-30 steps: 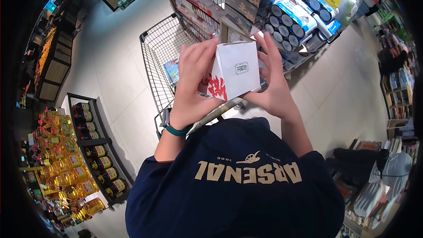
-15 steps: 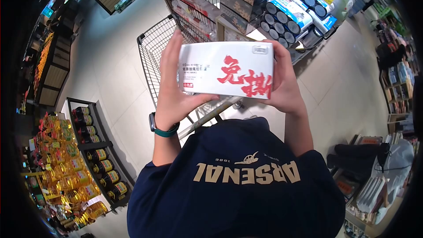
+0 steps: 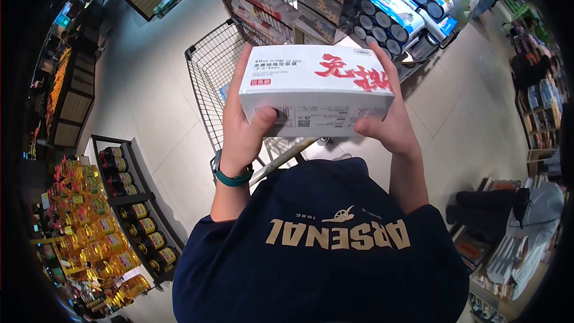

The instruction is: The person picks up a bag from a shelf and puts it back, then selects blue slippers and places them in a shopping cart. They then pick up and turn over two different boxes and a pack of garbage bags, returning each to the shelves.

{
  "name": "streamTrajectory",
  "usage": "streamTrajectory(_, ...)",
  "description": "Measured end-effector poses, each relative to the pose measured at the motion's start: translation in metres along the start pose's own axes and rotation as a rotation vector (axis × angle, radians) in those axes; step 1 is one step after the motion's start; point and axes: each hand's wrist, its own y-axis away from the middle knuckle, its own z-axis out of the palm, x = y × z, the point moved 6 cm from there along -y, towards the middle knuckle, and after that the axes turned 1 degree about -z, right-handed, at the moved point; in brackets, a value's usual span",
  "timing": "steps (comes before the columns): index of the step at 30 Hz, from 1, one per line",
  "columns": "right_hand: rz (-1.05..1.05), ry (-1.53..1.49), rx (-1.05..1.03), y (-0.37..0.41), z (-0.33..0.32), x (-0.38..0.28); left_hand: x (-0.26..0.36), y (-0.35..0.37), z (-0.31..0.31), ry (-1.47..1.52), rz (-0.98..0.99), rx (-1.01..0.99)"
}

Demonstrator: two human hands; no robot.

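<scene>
Between both hands is a white box of garbage bags [image 3: 299,78] with red brush characters, its top and near side showing. My left hand [image 3: 242,113] grips its left end, thumb pressed on the near side by a barcode. At the right end, my right hand [image 3: 391,119] holds the box with its thumb on the lower near side. The far fingers of both hands are mostly hidden behind the box. Beneath and beyond it stands a wire shopping cart [image 3: 206,63], partly covered by the box and my left arm.
Ahead is a display with stacked dark boxes [image 3: 320,0] and rolls in blue-white packs [image 3: 391,15]. Oil bottles [image 3: 98,230] and a rack of dark bottles [image 3: 140,227] stand at left. Shelves [image 3: 541,101] line the right side. Pale floor tiles [image 3: 161,107] run between.
The box has tilted so its near side with the barcode now shows. My left thumb has shifted up onto that side, and the right thumb now rests on it too.
</scene>
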Motion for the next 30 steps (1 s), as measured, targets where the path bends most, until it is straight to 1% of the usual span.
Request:
streamTrajectory(1, 0.101, 0.008, 0.036, 0.001, 0.001, 0.001, -0.008, -0.002, -0.005, -0.134, 0.061, -0.043)
streamTrajectory(2, 0.203, 0.015, 0.072, 0.002, 0.001, 0.005, -0.014, -0.002, -0.009, -0.133, 0.060, -0.046)
streamTrajectory(4, 0.187, 0.042, 0.082, 0.001, 0.001, 0.010, -0.029, -0.003, -0.014, -0.183, -0.087, -0.055)
streamTrajectory(5, 0.240, 0.026, 0.072, -0.001, 0.000, 0.016, -0.024, -0.002, -0.009, -0.180, -0.117, -0.102)
streamTrajectory(6, 0.292, 0.010, 0.063, -0.001, -0.001, 0.021, -0.023, -0.001, -0.008, -0.179, -0.117, -0.106)
streamTrajectory(8, 0.284, 0.003, 0.066, 0.000, -0.001, 0.024, -0.025, 0.001, -0.010, -0.120, -0.191, -0.089)
streamTrajectory(12, 0.305, -0.026, 0.073, -0.001, 0.001, 0.027, -0.027, -0.001, -0.013, -0.113, -0.233, -0.107)
streamTrajectory(15, 0.312, -0.012, 0.059, -0.002, 0.004, 0.023, -0.026, -0.004, -0.016, -0.080, -0.186, -0.079)
streamTrajectory(17, 0.322, -0.003, 0.046, -0.003, 0.002, 0.020, -0.021, -0.009, -0.019, 0.016, -0.162, -0.041)
streamTrajectory(18, 0.349, 0.029, -0.055, -0.002, 0.004, 0.021, -0.018, -0.012, -0.022, 0.016, -0.161, -0.041)
streamTrajectory(19, 0.377, 0.062, -0.156, 0.000, 0.008, 0.022, -0.011, -0.015, -0.027, -0.014, -0.115, -0.066)
streamTrajectory(20, 0.378, 0.062, -0.158, 0.000, 0.010, 0.024, -0.006, -0.019, -0.030, -0.045, -0.068, -0.089)
streamTrajectory(22, 0.324, 0.204, -0.201, -0.004, 0.014, 0.031, -0.010, -0.034, -0.029, -0.027, -0.054, -0.051)
streamTrajectory(23, 0.272, 0.291, -0.235, -0.006, 0.023, 0.028, -0.003, -0.038, -0.023, -0.172, 0.036, -0.146)
streamTrajectory(24, 0.271, 0.293, -0.237, -0.007, 0.031, 0.028, 0.005, -0.040, -0.017, -0.318, 0.127, -0.241)
streamTrajectory(26, 0.189, 0.270, -0.268, -0.010, 0.049, 0.025, 0.019, -0.044, -0.007, -0.365, 0.158, -0.250)
streamTrajectory(28, 0.191, 0.312, -0.244, -0.012, 0.053, 0.021, 0.024, -0.042, 0.011, -0.652, 0.233, -0.473)
streamTrajectory(29, 0.183, 0.247, -0.217, -0.014, 0.053, 0.018, 0.026, -0.041, 0.016, -0.719, 0.255, -0.502)
streamTrajectory(30, 0.175, 0.183, -0.192, -0.015, 0.052, 0.016, 0.025, -0.041, 0.018, -0.718, 0.257, -0.497)
